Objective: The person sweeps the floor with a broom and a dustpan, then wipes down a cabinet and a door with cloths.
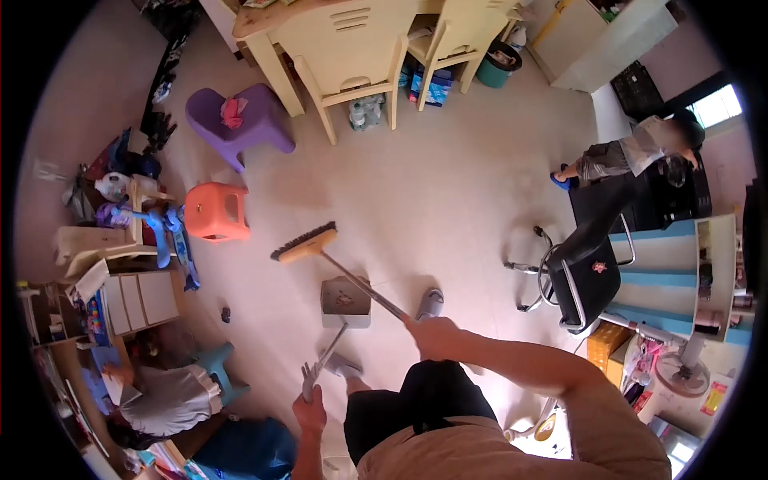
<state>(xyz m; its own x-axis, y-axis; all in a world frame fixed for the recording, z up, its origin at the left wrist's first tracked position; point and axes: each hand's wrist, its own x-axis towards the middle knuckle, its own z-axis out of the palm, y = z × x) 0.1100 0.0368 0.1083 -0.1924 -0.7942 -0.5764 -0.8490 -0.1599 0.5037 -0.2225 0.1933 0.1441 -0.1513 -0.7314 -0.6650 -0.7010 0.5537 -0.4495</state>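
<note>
My right hand is closed round the upper part of a broom with a tan head and dark bristles. The broom's head is raised or resting just beyond the dustpan, its bristles facing away from me; whether it touches the floor I cannot tell. In my left hand is the grey handle of a long-handled dustpan. The pan lies on the floor in front of my feet, with some debris inside. The broom's stick crosses over the pan's right corner.
A purple chair with a pink cloth and an orange stool stand front left. A black office chair is at right. One person stands far right; another sits at left. Cream chairs line the far table.
</note>
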